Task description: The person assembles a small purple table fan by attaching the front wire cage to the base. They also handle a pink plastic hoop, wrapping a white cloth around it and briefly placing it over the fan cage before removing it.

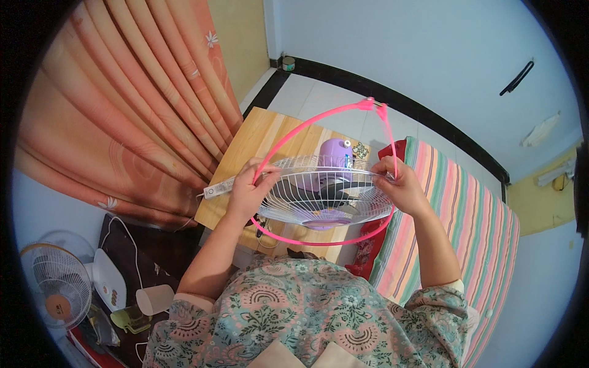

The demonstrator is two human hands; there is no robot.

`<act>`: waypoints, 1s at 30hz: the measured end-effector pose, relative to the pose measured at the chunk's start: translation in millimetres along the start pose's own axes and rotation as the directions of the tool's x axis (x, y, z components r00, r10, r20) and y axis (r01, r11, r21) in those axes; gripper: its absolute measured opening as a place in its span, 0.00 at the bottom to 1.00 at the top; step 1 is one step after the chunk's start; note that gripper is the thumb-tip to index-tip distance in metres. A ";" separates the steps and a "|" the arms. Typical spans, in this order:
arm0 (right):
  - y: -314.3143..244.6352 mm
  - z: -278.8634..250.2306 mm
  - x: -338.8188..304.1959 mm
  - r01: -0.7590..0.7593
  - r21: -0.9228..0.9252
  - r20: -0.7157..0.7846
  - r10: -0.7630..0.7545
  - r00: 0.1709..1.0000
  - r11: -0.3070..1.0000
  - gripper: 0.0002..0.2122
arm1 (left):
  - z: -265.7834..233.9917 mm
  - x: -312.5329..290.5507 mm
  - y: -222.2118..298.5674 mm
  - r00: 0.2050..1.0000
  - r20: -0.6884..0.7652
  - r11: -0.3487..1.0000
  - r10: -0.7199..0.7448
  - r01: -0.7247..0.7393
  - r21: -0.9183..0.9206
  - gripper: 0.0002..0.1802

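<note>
A pink fan guard ring [294, 243] loops around a fan's white wire guard [319, 205]; its two ends stand apart at the top. My left hand [248, 191] is closed on the ring at the guard's left edge. On the opposite side my right hand [402, 187] pinches the ring against the guard's rim. Dark fan blades [343, 191] show through the wires. Behind them rises the fan's purple motor housing [335, 150]. The fan's base is mostly hidden by the guard.
A wooden table [257, 138] stands under the fan, with a white power strip [218, 189] at its left. Orange curtains [141, 104] hang at left. To the right is a striped bed [454, 202]. Another fan [56, 288] and a white cup [154, 300] are at lower left.
</note>
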State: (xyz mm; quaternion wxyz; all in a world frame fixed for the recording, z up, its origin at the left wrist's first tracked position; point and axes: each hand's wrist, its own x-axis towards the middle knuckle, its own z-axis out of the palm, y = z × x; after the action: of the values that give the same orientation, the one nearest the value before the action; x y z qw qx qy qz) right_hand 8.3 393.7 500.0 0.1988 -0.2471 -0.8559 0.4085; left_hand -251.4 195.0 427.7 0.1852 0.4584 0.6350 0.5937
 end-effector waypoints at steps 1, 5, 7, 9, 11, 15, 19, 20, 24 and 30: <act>-0.8 -0.5 0.3 -0.016 0.012 -0.004 0.016 1.000 1.000 0.06 | -0.1 3.6 9.4 0.997 0.070 0.998 -0.013 0.018 -0.064 0.09; -2.3 -3.2 1.1 -0.049 0.051 0.021 0.048 0.999 0.998 0.05 | 1.1 16.1 30.9 0.962 0.274 1.000 0.021 -0.016 -0.021 0.16; -0.5 -3.3 0.8 -0.063 0.050 0.013 0.063 0.998 0.997 0.06 | 2.6 22.7 37.9 0.944 0.330 0.995 0.006 -0.039 0.094 0.18; 3.3 -3.0 0.7 -0.035 0.049 -0.011 0.036 0.999 0.998 0.06 | 4.1 28.0 43.3 0.928 0.367 0.986 -0.065 0.002 0.169 0.18; 4.9 -2.5 0.4 -0.019 0.049 -0.019 0.020 1.000 0.999 0.06 | 4.9 34.5 41.4 0.921 0.387 0.972 -0.046 -0.049 0.231 0.18; 4.8 -4.8 0.9 -0.017 0.052 -0.021 0.018 1.000 0.998 0.06 | 8.7 41.2 48.2 0.897 0.421 0.970 -0.137 0.035 0.240 0.14; 2.4 -5.7 -0.1 -0.050 0.089 0.009 0.049 0.999 0.995 0.06 | 14.3 45.3 39.9 0.898 0.415 0.964 -0.149 0.038 0.264 0.10; 0.5 -5.7 -0.2 -0.063 0.082 -0.001 0.063 0.998 0.995 0.06 | 15.6 44.9 38.5 0.897 0.404 0.964 -0.177 0.074 0.257 0.09; 4.7 -4.7 -0.4 -0.053 0.070 -0.015 0.054 0.998 0.996 0.06 | 19.2 40.4 36.9 0.929 0.369 0.964 -0.019 -0.080 0.253 0.10; 3.0 -9.1 -1.3 -0.123 0.153 0.056 0.115 0.992 0.981 0.05 | 8.8 52.9 46.1 0.713 0.557 0.904 -0.425 0.310 0.294 0.13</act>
State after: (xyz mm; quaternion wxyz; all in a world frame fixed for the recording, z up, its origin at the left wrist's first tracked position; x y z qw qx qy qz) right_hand 15.1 400.0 502.7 0.1724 -0.2718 -0.8093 0.4913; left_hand -254.9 236.8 484.6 0.4524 0.5032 0.6700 0.3054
